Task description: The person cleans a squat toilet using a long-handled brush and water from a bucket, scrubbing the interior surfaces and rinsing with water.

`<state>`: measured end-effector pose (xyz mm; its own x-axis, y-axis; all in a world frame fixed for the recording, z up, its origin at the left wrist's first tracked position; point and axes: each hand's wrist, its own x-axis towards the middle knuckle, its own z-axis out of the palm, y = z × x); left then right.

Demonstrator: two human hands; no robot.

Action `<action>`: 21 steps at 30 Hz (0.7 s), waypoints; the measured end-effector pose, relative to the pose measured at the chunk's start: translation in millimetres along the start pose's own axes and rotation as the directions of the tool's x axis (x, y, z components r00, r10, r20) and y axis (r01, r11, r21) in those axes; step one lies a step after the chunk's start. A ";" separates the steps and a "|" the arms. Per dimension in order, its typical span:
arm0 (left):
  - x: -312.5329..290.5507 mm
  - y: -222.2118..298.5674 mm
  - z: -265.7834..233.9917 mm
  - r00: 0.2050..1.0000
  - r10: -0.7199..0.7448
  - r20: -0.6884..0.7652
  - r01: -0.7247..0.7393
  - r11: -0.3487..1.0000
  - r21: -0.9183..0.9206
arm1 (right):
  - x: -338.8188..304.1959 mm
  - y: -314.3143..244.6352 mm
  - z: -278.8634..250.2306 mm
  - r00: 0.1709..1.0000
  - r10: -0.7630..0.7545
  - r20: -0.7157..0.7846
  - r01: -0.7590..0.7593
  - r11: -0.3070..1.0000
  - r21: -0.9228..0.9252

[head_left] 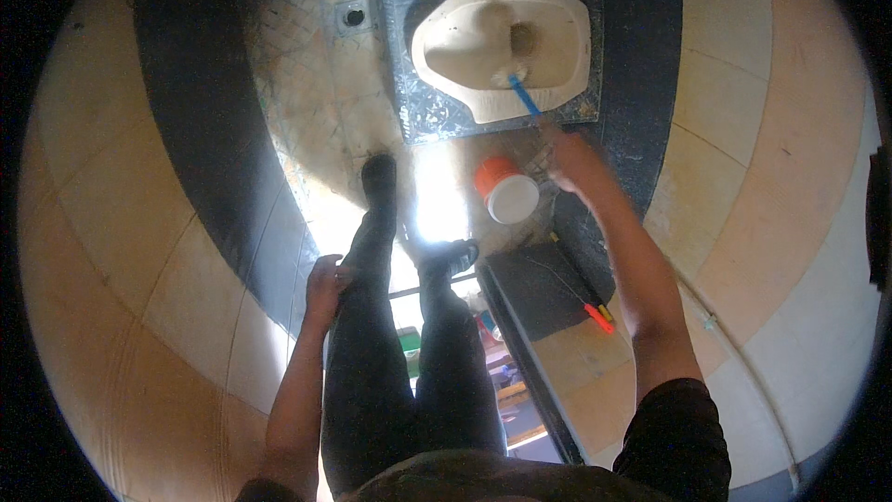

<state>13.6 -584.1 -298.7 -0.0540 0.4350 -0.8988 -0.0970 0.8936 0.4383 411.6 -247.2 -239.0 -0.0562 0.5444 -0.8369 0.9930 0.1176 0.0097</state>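
My right hand (573, 160) is closed around the blue handle of a toilet brush (522, 93). Its pale bristle head touches the inside of a cream squat toilet (451, 104), near the drain hole. Motion slightly blurs the fingers on the handle. Just below and left of that hand is an orange bucket (494, 170) with a white round end facing me. My left hand (325, 288) rests against my left leg near the knee, holding nothing, its fingers lying on the dark trousers.
The toilet sits in a dark tiled raised platform (409, 121). A floor drain (354, 18) lies at the upper left. An orange-red handled thing (599, 318) lies lower right beside a dark slab (534, 293). Tiled walls curve along both sides, and a pipe (743, 363) runs along the right one.
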 end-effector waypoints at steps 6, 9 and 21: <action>81.8 55.1 172.3 0.944 0.087 0.317 -0.020 0.978 -0.210 | 25.7 30.3 8.4 0.993 0.034 0.114 -0.047 0.993 0.108; 101.7 141.8 260.3 0.899 -0.008 0.438 0.102 0.976 -0.192 | 13.9 1.1 -3.3 0.992 0.006 0.123 -0.017 0.996 0.089; 180.2 239.0 372.6 0.865 -0.114 0.489 0.355 0.828 -0.435 | -8.3 28.7 29.5 0.992 0.065 -0.112 -0.023 0.940 0.339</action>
<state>351.0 -250.8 -358.3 0.4507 0.3288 -0.8299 -0.5315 0.8458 0.0464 443.6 -272.8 -247.9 -0.0030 0.6407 -0.7678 0.9703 -0.1837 -0.1571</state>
